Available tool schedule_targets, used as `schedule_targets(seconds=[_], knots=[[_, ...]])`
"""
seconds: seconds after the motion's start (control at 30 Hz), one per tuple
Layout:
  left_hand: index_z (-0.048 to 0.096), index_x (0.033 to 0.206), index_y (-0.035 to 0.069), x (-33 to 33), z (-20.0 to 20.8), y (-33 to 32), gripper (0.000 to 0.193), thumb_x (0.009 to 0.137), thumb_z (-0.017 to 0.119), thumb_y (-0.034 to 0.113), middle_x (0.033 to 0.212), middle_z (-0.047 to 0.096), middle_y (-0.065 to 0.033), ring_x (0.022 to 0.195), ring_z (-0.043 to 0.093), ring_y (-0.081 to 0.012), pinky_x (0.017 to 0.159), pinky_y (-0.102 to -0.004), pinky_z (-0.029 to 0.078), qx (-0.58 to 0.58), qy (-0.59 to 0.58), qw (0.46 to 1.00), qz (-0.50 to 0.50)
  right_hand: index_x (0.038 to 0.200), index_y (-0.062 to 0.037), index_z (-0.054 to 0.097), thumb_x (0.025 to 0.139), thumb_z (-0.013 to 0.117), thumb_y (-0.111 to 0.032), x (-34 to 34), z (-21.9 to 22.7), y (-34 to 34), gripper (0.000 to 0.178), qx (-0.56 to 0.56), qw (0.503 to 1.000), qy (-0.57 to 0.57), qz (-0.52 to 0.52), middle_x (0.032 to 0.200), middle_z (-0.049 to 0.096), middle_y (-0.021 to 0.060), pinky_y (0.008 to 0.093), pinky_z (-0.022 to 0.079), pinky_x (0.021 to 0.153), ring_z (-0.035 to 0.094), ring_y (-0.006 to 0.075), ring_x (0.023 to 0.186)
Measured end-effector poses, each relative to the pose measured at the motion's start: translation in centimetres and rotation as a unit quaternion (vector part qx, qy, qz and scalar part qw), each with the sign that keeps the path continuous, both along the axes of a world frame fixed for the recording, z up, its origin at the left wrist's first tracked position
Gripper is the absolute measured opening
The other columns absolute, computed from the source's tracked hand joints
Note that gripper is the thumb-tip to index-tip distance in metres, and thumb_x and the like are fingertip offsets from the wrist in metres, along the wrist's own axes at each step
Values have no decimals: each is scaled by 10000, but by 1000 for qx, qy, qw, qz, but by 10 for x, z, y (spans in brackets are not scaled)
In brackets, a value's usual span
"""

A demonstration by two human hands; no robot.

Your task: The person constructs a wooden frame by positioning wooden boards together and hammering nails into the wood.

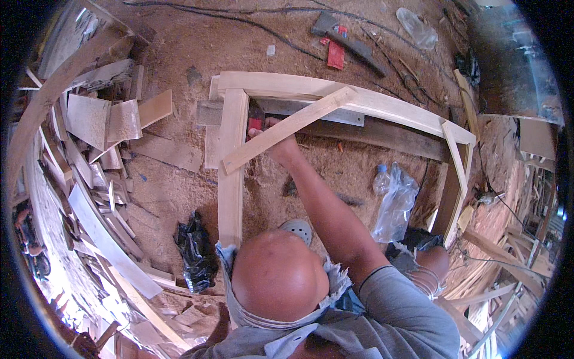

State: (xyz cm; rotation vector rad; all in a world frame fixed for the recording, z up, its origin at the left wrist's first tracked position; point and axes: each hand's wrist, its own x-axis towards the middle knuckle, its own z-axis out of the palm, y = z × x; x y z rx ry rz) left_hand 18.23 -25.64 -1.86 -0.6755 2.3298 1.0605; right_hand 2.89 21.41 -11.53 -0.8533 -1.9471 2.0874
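My right hand [282, 148] reaches forward to the near-left corner of a pale wooden frame [232, 179] lying on the sawdust floor. A diagonal wooden slat [287, 128] crosses that corner and covers part of the hand. The fingertips touch a small red thing [256, 124] just under the slat; whether they grip it is hidden. A grey metal ruler [314, 112] lies along the inside of the frame's far rail. My left hand is out of sight. My bare knee [278, 276] in frayed denim fills the lower middle.
Piles of offcut boards [95, 149] crowd the left. A black plastic bag [194, 251] lies by the frame, and a clear bag with a bottle [394, 200] inside it. Tools, a red block [335, 55] and cables lie beyond. More timber is stacked at right.
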Motion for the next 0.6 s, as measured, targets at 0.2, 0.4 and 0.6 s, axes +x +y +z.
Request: schedule_targets(seconds=[0.2,0.4,0.6], knots=[[580,856,29,2,6,-6,219,1020,633,164,774,567,-43,716,548,-175,683,-355,487,-9,0,1000,-6,864,-45,659,948,863,-220,-2,12,-4,281,8,1000,-18,12,748,677,-13,287,488,598,601,63,692],[576,853,26,5,10,-2,208,1003,644,153,777,571,-54,717,552,-185,689,-357,493,-17,3,1000,-20,854,-32,626,930,874,-256,-2,-2,-2,343,0,1000,2,-10,722,638,14,341,483,595,572,111,675],[571,850,24,-36,53,36,198,986,655,141,780,575,-64,719,557,-194,695,-360,499,-29,177,971,-159,1122,17,704,962,850,-257,6,15,-6,349,33,999,-27,-6,811,731,30,300,544,660,663,92,742]])
